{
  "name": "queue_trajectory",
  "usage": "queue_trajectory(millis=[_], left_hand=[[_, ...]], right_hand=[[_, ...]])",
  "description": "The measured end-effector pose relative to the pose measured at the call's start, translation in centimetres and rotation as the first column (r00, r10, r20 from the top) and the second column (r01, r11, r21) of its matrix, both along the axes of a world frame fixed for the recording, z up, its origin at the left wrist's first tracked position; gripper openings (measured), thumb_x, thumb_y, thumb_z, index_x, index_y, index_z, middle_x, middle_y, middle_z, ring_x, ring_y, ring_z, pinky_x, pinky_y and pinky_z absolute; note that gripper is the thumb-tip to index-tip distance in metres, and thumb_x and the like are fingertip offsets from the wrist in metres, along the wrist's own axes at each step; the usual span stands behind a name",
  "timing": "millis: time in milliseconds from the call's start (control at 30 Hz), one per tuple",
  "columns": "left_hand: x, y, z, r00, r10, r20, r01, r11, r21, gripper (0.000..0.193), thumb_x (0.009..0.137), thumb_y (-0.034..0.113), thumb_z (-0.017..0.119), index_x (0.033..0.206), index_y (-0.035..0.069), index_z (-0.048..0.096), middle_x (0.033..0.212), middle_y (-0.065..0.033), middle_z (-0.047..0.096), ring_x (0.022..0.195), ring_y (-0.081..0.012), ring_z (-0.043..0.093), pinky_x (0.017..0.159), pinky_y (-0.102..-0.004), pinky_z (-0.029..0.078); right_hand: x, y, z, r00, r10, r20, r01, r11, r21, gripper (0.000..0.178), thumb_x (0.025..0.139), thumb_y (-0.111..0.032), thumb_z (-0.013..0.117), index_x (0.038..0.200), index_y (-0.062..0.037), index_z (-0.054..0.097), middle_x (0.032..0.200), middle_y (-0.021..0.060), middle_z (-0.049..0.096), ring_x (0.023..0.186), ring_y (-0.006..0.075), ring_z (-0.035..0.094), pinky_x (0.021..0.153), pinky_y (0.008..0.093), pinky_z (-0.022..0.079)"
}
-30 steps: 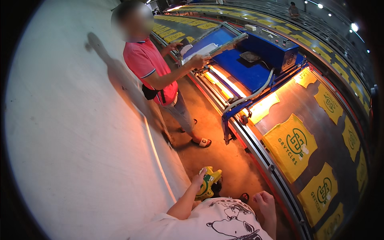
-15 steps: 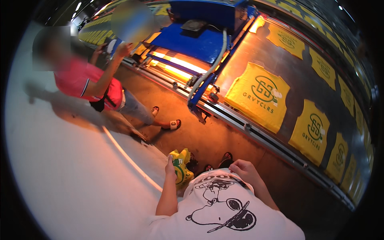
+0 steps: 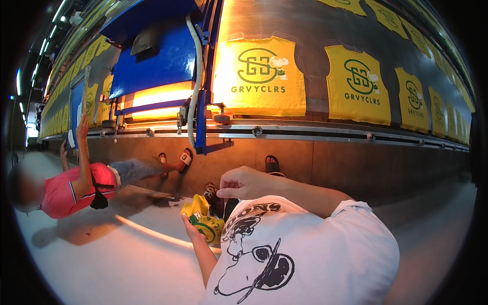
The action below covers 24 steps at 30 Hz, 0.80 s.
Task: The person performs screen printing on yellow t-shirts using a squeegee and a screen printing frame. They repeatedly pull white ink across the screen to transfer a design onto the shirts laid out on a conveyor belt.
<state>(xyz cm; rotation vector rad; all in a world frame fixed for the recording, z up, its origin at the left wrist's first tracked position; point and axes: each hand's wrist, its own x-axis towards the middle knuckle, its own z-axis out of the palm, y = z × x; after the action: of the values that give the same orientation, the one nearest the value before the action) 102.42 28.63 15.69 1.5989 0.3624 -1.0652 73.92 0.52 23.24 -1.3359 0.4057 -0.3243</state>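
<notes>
My left hand (image 3: 192, 230), low and left of my body, is closed around a bunched yellow printed cloth (image 3: 209, 222) that hangs at my side. Green print shows on its folds. In front of my chest my right hand (image 3: 243, 183) is held in the air with its fingers curled together, and no object shows in it. Beyond it, yellow shirt panels (image 3: 356, 86) with green prints lie flat in rows on a long dark table (image 3: 317, 76).
A blue machine (image 3: 155, 66) with a glowing orange heater (image 3: 157, 97) straddles the table. A metal rail (image 3: 315, 133) runs along the near edge, and a pale hose (image 3: 196, 86) hangs down. At left, a person in a pink shirt (image 3: 71, 188) holds a framed blue panel (image 3: 79, 96).
My view has turned, bringing the table level across the top. My right hand has moved left across my front. The left hand still holds the yellow cloth.
</notes>
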Motion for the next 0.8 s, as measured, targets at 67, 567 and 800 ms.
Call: queue_trajectory(millis=[67, 567, 800], left_hand=[[1.2, -0.6, -0.7, 0.998, -0.055, 0.013, 0.056, 0.998, -0.007, 0.075, 0.099, 0.070, 0.042, 0.146, 0.012, 0.050, 0.138, -0.0134, 0.061, 0.117, -0.0356, 0.064, 0.096, -0.0534, 0.054], [6.6, -3.4, -2.3, 0.955, -0.294, -0.029, 0.293, 0.955, -0.043, 0.069, 0.099, 0.069, 0.045, 0.137, 0.014, 0.058, 0.130, -0.0090, 0.065, 0.112, -0.0303, 0.066, 0.094, -0.0496, 0.055], [10.8, -2.6, -1.2, 0.962, -0.217, 0.165, 0.208, 0.976, 0.071, 0.081, 0.092, 0.066, 0.063, 0.131, -0.006, 0.060, 0.120, -0.0109, 0.067, 0.103, -0.0183, 0.065, 0.086, -0.0340, 0.053]], right_hand=[[0.1, 1.1, -0.6, 1.000, -0.008, -0.018, 0.010, 0.996, 0.086, 0.031, 0.099, -0.032, 0.068, 0.095, -0.0020, 0.070, 0.084, 0.0049, 0.070, 0.077, 0.0110, 0.065, 0.070, 0.0288, 0.052], [1.0, 7.7, 4.2, 0.946, -0.305, -0.111, 0.324, 0.904, 0.279, 0.027, 0.100, -0.029, 0.067, 0.100, -0.0028, 0.071, 0.088, 0.0021, 0.070, 0.080, 0.0064, 0.061, 0.071, 0.0253, 0.050], [3.9, 11.1, 10.3, 0.940, -0.293, -0.176, 0.333, 0.898, 0.287, 0.017, 0.100, -0.014, 0.064, 0.096, 0.0021, 0.069, 0.089, 0.0063, 0.070, 0.084, 0.0111, 0.066, 0.078, 0.0259, 0.053]])
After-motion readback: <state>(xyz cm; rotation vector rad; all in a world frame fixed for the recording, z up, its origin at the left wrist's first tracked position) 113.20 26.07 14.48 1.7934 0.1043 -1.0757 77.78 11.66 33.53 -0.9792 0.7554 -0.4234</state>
